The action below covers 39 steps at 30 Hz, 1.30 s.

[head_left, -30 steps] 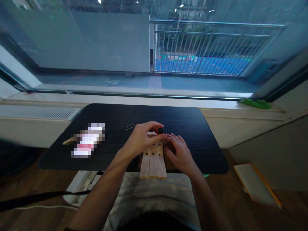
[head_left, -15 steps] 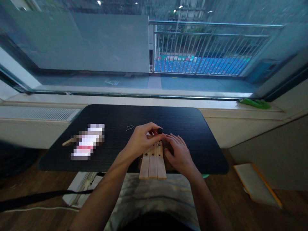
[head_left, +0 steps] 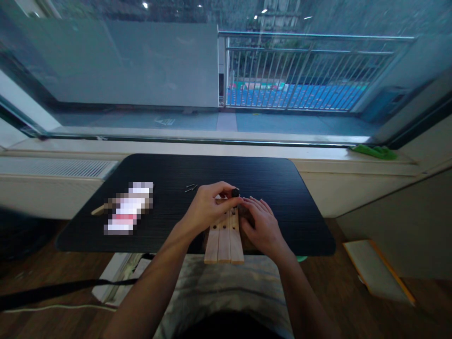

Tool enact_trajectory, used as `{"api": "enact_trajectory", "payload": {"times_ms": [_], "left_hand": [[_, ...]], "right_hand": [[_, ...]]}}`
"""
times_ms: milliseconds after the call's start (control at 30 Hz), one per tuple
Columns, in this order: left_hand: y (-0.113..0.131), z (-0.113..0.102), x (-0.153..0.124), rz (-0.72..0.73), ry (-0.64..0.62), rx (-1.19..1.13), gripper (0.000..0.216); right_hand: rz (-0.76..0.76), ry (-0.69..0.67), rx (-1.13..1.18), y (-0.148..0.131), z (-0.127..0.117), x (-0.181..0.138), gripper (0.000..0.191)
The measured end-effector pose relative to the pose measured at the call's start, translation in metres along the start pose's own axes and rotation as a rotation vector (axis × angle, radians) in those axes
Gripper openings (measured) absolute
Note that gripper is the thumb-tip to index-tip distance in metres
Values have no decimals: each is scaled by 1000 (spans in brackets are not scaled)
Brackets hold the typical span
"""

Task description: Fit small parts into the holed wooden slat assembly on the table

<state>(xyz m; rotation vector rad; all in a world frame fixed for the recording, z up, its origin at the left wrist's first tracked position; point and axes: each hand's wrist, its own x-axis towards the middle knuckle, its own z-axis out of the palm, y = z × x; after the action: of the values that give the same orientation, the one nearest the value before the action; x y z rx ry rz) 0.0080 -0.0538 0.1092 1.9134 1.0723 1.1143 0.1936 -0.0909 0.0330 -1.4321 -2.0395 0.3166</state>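
Black knob (head_left: pixel 235 192): pinched by the left hand (head_left: pixel 212 200) at the far right part of the wooden slats (head_left: pixel 225 247); keep upright. Right hand (head_left: pixel 263 223): beside slats, grip unclear; brace slats firmly.

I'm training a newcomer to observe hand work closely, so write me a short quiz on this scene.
1. Multiple choice: what does the left hand hold?
A) A small black cylindrical object
B) A white ceramic mug
C) A yellow wooden pencil

2. True or false: the crumpled green cloth lies on the black table with rounded corners.

3. Count: how many pale wooden strips lie side by side below the hands in the picture?

Key:
1. A
2. False; it lies on the white windowsill.
3. Three
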Motion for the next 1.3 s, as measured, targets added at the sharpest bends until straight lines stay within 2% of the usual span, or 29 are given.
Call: {"api": "enact_trajectory", "payload": {"times_ms": [700,1300], "left_hand": [[4,-2,2,21,-81,51,17],[3,-1,-2,-29,-101,-16,29]], "right_hand": [[1,-6,-8,-3,-3,0,38],[-9,0,-18,-2,-3,1,33]]}}
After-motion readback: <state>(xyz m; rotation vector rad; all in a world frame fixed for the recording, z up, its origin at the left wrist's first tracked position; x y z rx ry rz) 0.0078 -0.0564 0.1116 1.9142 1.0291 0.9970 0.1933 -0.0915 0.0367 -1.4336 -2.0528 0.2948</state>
